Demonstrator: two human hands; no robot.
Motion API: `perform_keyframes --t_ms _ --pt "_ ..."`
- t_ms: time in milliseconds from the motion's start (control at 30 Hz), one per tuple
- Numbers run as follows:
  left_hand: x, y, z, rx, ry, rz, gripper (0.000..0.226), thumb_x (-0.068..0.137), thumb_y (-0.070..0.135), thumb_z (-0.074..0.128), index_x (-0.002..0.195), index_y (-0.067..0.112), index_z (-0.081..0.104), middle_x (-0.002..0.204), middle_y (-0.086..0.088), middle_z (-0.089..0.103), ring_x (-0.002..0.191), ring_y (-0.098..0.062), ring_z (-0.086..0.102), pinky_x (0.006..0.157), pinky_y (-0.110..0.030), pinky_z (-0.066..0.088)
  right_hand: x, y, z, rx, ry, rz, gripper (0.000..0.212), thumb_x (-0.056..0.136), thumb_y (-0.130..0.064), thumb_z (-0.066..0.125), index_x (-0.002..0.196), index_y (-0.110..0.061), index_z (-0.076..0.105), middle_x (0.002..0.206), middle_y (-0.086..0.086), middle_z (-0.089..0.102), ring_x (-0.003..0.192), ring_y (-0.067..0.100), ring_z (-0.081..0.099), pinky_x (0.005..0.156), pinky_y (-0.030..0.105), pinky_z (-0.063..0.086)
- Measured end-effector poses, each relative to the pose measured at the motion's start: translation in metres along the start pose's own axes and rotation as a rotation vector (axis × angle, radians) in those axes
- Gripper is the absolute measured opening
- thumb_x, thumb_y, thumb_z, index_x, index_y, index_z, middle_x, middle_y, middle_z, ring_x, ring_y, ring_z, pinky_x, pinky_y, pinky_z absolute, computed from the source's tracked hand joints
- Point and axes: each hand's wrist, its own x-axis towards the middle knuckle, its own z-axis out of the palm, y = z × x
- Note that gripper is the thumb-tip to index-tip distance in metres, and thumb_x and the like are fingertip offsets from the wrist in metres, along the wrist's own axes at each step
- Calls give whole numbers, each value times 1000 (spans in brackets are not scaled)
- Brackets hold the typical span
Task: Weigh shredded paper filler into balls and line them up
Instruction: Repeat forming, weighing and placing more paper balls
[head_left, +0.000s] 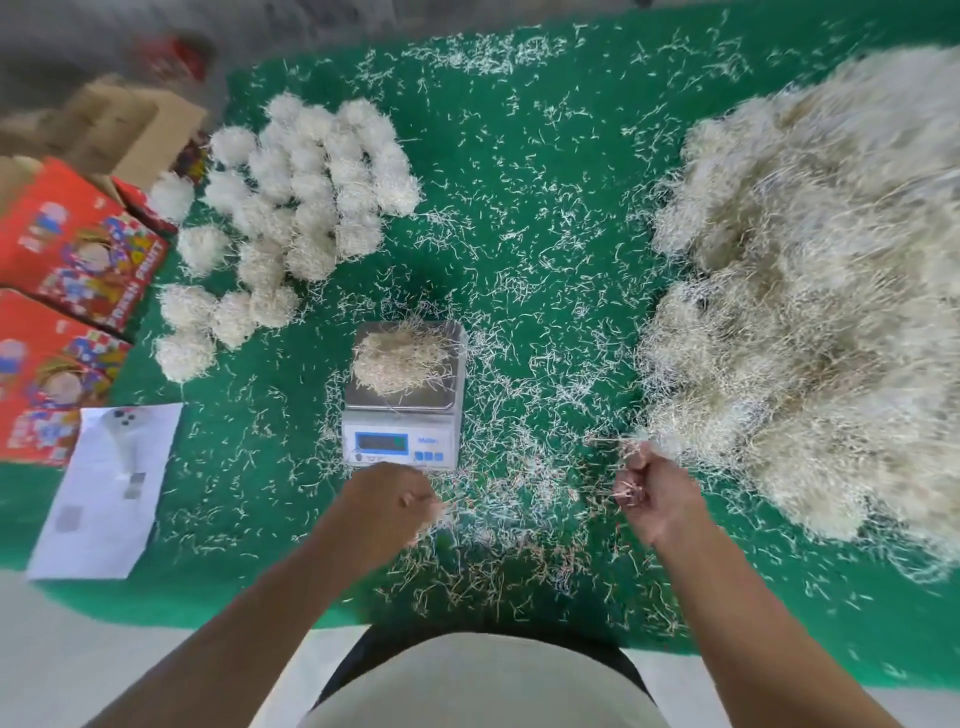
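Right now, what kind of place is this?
Probably a small packing workstation: a scale holding shredded paper, rows of finished paper balls, a big loose pile and printed fruit boxes on a green mat.

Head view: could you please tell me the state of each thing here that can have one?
Scale: switched on, display lit, digits unreadable.
Portion of filler: resting loose on the scale pan.
Finished balls: lined up in rows.
Big filler pile: loose, unweighed.
Left hand: pinching a few strands.
Right hand: gripping a few strands.
Cardboard box: open.
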Motion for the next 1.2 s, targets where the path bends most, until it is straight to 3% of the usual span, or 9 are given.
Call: perform_keyframes --t_ms 133,233,400,633,700,767,933,1033,1200 --pt "-9 -27 -43 -6 244 -101 13 94 33 75 82 37 72 76 15 73 67 4 68 67 -24 54 12 -19 -44 -387 0 -62 26 111 -31 49 107 -7 58 103 16 62 91 28 56 100 49 53" --pt "4 -27 -78 -60 427 -110 17 95 31 72 85 45 69 81 19 72 69 8 66 59 -13 45 12 -8 -65 -565 86 -112 37 103 -34 63 122 -2 60 132 24 59 119 43 58 113 62 42" --pt "72 -18 -108 -43 611 9 15 100 23 67 102 35 76 100 9 75 79 6 65 76 -23 55 -2 28 -81 -882 258 -266 52 107 -35 56 141 3 55 146 27 56 125 47 58 109 64 46" --pt "123 -24 -79 168 395 -10 41 102 3 55 135 22 66 146 -7 60 126 -17 59 101 -25 40 -16 38 -101 -1169 148 -321 44 104 -5 56 148 0 52 152 27 52 131 43 57 116 55 42" --pt "106 -33 -77 116 544 -13 39 102 5 53 133 23 67 139 -3 64 122 -16 61 103 -31 44 -12 36 -107 -1089 162 -351 43 104 -3 57 146 1 54 151 28 52 124 45 58 116 60 39" --pt "85 -44 -82 73 673 -13 29 101 11 55 119 24 73 123 1 72 102 -11 63 90 -30 49 -13 34 -108 -912 224 -332 41 105 -16 58 145 -4 57 146 22 57 113 43 61 110 64 45" --pt "44 -73 -102 0 802 -86 13 100 26 64 102 24 76 104 5 74 87 -10 61 78 -27 43 -5 42 -90 -487 198 -211 27 109 -18 54 128 -2 65 119 16 72 105 31 69 86 48 57" --pt "40 -90 -118 26 838 -84 19 99 33 65 101 19 78 96 9 71 83 -9 60 72 -25 41 -4 53 -75 -451 191 -187 26 108 -26 58 109 -3 68 107 18 73 91 29 68 78 42 55" --pt "44 -111 -130 -20 888 -120 26 99 41 64 103 19 76 93 14 66 79 -2 57 66 -18 38 -2 71 -60 -487 165 -178 37 105 -36 60 109 1 67 98 22 70 82 31 63 73 42 54"
